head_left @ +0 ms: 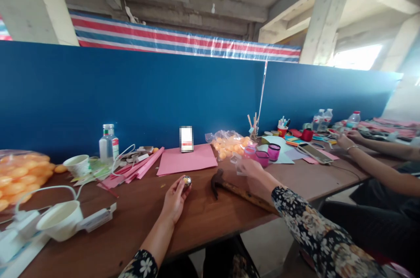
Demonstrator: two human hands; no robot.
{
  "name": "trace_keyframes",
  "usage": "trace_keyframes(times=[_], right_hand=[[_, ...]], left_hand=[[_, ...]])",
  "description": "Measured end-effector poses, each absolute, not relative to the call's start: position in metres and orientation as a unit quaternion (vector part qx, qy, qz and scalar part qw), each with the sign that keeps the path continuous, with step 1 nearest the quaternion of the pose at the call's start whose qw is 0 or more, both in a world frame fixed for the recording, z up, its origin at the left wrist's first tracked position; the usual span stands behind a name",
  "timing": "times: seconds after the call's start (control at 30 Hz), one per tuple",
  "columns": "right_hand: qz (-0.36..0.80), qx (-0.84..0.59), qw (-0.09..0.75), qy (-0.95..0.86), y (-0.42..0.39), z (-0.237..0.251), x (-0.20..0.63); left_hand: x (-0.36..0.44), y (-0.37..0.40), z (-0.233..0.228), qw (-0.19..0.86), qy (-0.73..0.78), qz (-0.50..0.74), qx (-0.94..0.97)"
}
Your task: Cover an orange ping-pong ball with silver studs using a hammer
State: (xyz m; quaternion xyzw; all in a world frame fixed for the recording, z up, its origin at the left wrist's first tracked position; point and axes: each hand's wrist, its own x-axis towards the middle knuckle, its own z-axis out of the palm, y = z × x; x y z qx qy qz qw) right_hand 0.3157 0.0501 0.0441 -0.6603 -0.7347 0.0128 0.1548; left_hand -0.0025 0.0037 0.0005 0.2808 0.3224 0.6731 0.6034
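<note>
Head view shows our left hand (173,199) resting on the table (138,221), its fingers (182,184) pinching a small shiny ball (187,180). Our right hand (251,168) hovers past the hammer (236,191), holding a clear scrap we cannot identify. We judge the work barely begun: the pink paper (187,161) lies uncut. Orange balls in a bag (229,142), pink cups (274,151) and a neighbour's arms (377,151) crowd the right.

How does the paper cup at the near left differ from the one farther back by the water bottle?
The near cup is plain white and lies tipped toward the camera among white cables; the far cup stands upright, carries a faint pattern and looks smaller from here. Both are pale cups on the brown table, left of the left hand.
</note>
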Motion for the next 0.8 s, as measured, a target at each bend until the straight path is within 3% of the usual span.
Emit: trace_keyframes(times=[0.4,0.8], right_hand=[[-0.023,-0.654,0.158,-0.739,0.0452,0.0481,0.3163],[0.007,-0.637,0.244,-0.731,0.0459,0.0508,0.3205]], left_hand=[[-0.0010,0.0032,0.0013,0.606,0.320,0.673,0.280],[-0.0015,0.0026,0.0010,0.606,0.321,0.673,0.277]])
